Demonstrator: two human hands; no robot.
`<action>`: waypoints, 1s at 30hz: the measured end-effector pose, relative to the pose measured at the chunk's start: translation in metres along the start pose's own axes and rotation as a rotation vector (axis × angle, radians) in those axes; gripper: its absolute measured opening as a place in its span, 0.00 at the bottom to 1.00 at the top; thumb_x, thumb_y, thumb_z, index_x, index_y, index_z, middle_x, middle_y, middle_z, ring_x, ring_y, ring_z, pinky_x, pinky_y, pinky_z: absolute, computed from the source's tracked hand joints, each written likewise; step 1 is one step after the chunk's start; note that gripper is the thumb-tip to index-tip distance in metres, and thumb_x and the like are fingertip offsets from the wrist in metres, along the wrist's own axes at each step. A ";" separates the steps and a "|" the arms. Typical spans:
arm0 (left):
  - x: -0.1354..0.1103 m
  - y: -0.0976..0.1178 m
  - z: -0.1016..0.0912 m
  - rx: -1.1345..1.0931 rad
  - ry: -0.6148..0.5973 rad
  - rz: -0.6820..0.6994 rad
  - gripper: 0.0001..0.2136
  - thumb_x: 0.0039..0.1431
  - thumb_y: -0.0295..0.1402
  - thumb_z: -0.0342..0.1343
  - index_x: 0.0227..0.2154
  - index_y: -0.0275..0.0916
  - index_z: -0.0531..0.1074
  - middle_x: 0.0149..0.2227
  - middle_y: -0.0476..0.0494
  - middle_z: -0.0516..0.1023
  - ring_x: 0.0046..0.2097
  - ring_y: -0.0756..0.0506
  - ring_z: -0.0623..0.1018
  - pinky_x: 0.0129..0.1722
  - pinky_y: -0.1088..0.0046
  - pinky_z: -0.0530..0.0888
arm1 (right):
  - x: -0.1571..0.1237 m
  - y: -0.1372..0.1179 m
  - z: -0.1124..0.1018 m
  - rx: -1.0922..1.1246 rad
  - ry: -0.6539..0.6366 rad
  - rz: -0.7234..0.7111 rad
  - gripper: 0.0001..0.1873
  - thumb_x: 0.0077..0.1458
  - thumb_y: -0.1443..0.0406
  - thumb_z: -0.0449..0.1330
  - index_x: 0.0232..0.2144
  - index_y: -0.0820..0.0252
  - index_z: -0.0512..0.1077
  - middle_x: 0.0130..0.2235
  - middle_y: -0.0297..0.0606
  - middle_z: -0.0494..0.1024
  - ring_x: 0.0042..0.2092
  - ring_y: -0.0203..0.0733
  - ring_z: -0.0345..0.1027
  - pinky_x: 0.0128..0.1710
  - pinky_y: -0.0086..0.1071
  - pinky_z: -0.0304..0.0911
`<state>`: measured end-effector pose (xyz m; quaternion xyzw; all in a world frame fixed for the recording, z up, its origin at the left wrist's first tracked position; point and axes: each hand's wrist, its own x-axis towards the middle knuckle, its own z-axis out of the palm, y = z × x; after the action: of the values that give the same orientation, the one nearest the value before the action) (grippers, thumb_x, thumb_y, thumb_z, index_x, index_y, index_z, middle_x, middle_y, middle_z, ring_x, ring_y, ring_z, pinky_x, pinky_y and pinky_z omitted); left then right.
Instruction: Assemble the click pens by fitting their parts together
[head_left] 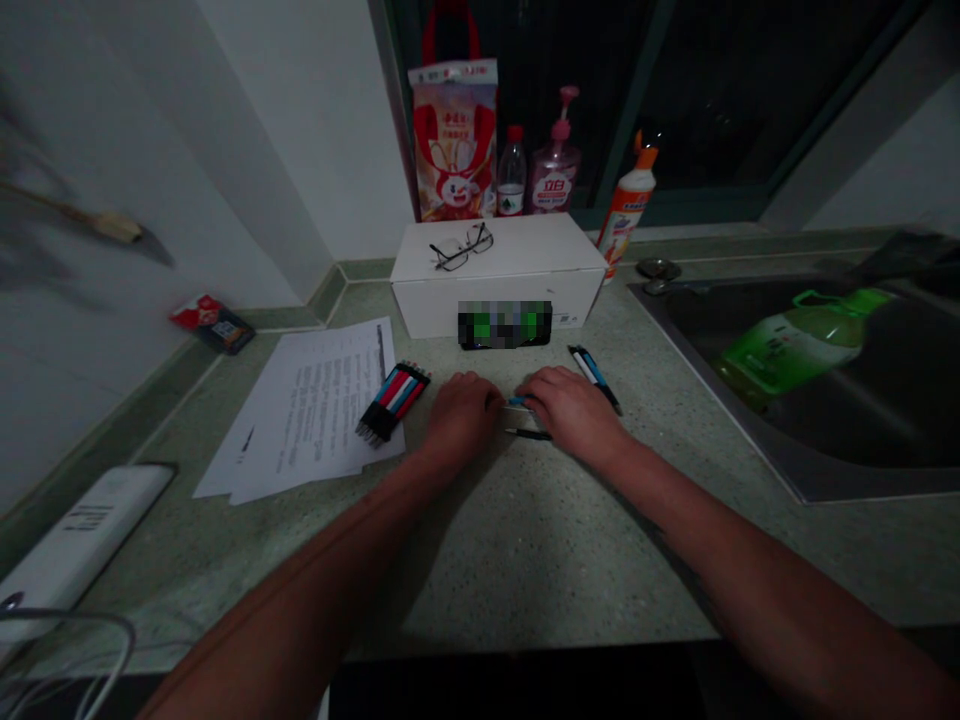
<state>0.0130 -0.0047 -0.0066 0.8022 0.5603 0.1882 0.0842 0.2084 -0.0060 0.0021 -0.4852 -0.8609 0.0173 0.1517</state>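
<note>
Both my hands rest low over the counter, close together. My right hand is closed, pinching a small blue pen part. With curled fingers, my left hand faces it; a thin pale piece shows in the gap, and what the left fingertips grip is hidden. A slim black pen piece lies just below the right hand. To the left, a bundle of coloured pens sits partly on printed sheets. Beyond my right hand lie a few blue, white and black pens.
A white box with glasses on top stands behind, a phone leaning on its front. Bottles and a bag line the window. At right is a sink holding a green jug; a white power strip lies left.
</note>
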 end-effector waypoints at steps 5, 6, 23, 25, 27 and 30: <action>0.001 0.002 -0.001 -0.061 -0.003 -0.029 0.08 0.67 0.30 0.53 0.36 0.40 0.78 0.39 0.41 0.81 0.44 0.40 0.77 0.48 0.60 0.71 | 0.000 -0.003 -0.002 0.033 0.001 -0.001 0.11 0.66 0.68 0.57 0.43 0.58 0.79 0.43 0.43 0.81 0.46 0.49 0.70 0.47 0.41 0.63; 0.001 0.002 -0.002 -0.085 -0.003 -0.034 0.08 0.67 0.30 0.53 0.36 0.40 0.78 0.39 0.42 0.81 0.44 0.40 0.77 0.48 0.60 0.71 | 0.000 -0.003 -0.002 0.051 0.008 -0.004 0.11 0.66 0.68 0.56 0.43 0.58 0.79 0.43 0.42 0.81 0.46 0.49 0.70 0.48 0.41 0.63; 0.000 -0.008 -0.003 -0.003 -0.070 0.076 0.06 0.64 0.30 0.56 0.35 0.40 0.78 0.40 0.41 0.79 0.46 0.39 0.74 0.47 0.59 0.70 | -0.002 0.002 0.000 0.225 0.258 0.057 0.14 0.66 0.68 0.52 0.49 0.60 0.73 0.46 0.47 0.78 0.47 0.51 0.73 0.47 0.43 0.68; 0.001 -0.009 -0.003 0.025 -0.060 0.065 0.07 0.65 0.29 0.54 0.34 0.40 0.78 0.40 0.40 0.78 0.46 0.38 0.74 0.47 0.59 0.70 | -0.002 0.005 0.000 0.205 0.250 0.057 0.14 0.66 0.69 0.50 0.49 0.60 0.74 0.45 0.48 0.78 0.48 0.52 0.73 0.48 0.44 0.68; 0.002 -0.011 -0.003 0.029 -0.028 0.031 0.08 0.65 0.28 0.53 0.34 0.39 0.77 0.40 0.39 0.78 0.46 0.38 0.74 0.47 0.58 0.70 | -0.002 0.009 0.000 0.184 0.243 0.072 0.16 0.66 0.71 0.49 0.48 0.60 0.74 0.45 0.48 0.79 0.48 0.53 0.73 0.49 0.46 0.68; 0.003 -0.014 -0.005 -0.002 0.015 -0.023 0.08 0.65 0.27 0.52 0.35 0.38 0.76 0.40 0.39 0.78 0.45 0.39 0.74 0.48 0.58 0.69 | -0.003 0.015 0.002 0.152 0.222 0.097 0.16 0.65 0.72 0.49 0.47 0.58 0.74 0.45 0.47 0.80 0.48 0.53 0.74 0.49 0.47 0.68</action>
<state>-0.0004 0.0030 -0.0066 0.7941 0.5700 0.1940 0.0829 0.2215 -0.0001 -0.0030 -0.5124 -0.8105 0.0360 0.2815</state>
